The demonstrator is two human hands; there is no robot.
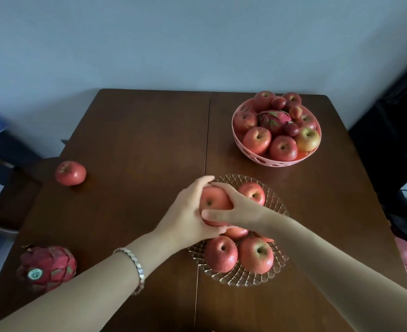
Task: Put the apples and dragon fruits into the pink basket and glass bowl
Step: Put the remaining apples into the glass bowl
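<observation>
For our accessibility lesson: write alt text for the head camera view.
Both hands, left hand and right hand, hold one apple over the glass bowl of apples. A pink basket of fruit stands beyond; a loose apple and dragon fruit lie left.

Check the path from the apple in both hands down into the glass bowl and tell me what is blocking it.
Nothing visible blocks it. The left hand and right hand hold the apple over the far left part of the glass bowl. Other apples fill the bowl's near side and far right; whether the spot beneath is free stays hidden.
</observation>
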